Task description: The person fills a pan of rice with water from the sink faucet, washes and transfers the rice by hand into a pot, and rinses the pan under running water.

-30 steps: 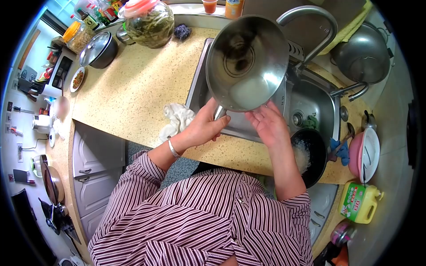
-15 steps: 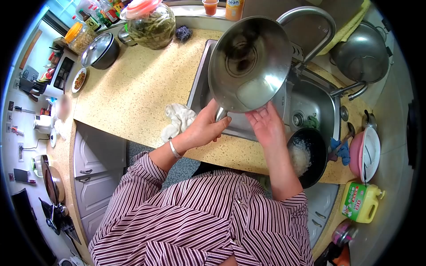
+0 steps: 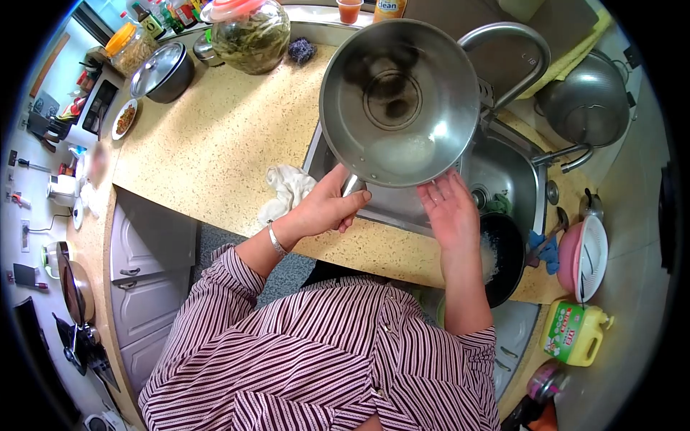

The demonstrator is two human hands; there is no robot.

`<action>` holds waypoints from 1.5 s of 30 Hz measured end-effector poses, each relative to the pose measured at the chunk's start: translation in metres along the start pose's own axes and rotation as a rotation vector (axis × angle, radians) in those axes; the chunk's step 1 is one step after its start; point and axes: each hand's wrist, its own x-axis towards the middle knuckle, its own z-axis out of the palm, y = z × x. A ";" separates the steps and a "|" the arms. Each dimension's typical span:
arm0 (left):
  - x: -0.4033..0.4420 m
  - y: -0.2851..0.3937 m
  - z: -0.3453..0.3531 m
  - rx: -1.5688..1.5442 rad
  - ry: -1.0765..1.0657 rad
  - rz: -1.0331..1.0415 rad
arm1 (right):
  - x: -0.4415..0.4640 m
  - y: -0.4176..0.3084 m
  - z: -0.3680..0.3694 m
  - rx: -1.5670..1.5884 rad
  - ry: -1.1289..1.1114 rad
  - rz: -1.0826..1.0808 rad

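A wide steel pan (image 3: 401, 108) is held up over the double sink (image 3: 503, 161), its inside facing me, with dark patches round the middle and a wet sheen at the lower part. My left hand (image 3: 327, 205) is wrapped round its short handle. Under the pan's lower rim, my right hand (image 3: 453, 208) touches or nearly touches it with fingers apart. Contact there is partly hidden by the rim. The curved faucet (image 3: 535, 61) stands just right of the pan. Beside my left hand a white cloth (image 3: 286, 188) lies on the counter.
A dark pan (image 3: 507, 258) with whitish contents stands near my right forearm. Farther right are a pink basin (image 3: 570, 258), a white colander (image 3: 593, 258) and a yellow jug (image 3: 577, 334). A large jar (image 3: 251, 39), lidded pot (image 3: 169, 75) and small plate (image 3: 125, 119) stand at the back left.
The steel pan looks larger and faces me more squarely, and less liquid shows in it. My right hand has shifted slightly right with the pan's rim. My left hand keeps its hold.
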 end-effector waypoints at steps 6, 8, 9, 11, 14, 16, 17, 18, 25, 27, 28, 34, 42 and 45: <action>0.000 0.001 -0.001 0.015 -0.006 -0.001 | -0.009 -0.012 0.011 -0.117 0.032 -0.065; -0.001 0.004 0.000 0.007 0.001 0.016 | -0.010 -0.015 0.009 -0.179 0.048 -0.099; -0.001 0.005 0.000 0.002 0.006 0.030 | -0.009 -0.017 0.006 -0.263 0.090 -0.180; 0.000 0.004 0.001 -0.005 0.019 0.044 | -0.008 -0.023 0.005 -0.352 0.130 -0.261; 0.001 0.008 0.003 0.000 0.025 0.041 | -0.008 -0.038 0.023 -0.804 0.108 -0.523; 0.002 0.010 0.006 0.007 0.017 0.025 | -0.007 -0.048 0.041 -1.393 -0.145 -0.858; 0.002 0.011 0.007 0.001 0.016 0.015 | -0.006 -0.052 0.052 -1.395 -0.145 -0.856; 0.003 0.012 0.008 -0.005 0.015 0.005 | -0.005 -0.055 0.063 -1.611 -0.215 -0.941; -0.001 0.022 0.016 -0.013 0.004 -0.049 | 0.023 -0.055 0.087 -2.197 -0.441 -1.074; -0.002 0.023 0.017 -0.036 -0.028 -0.038 | 0.024 -0.052 0.094 -2.268 -0.438 -0.990; -0.003 0.022 0.017 -0.043 -0.023 -0.039 | 0.024 -0.051 0.097 -2.337 -0.427 -0.906; -0.001 0.017 0.016 -0.079 -0.037 -0.019 | 0.028 -0.038 0.099 -2.170 -0.547 -0.807; 0.001 0.008 0.012 -0.116 -0.069 0.016 | 0.024 -0.038 0.132 -1.668 -0.614 -0.596; 0.001 0.010 0.011 -0.147 -0.080 0.024 | 0.025 -0.059 0.138 -1.562 -0.493 -0.575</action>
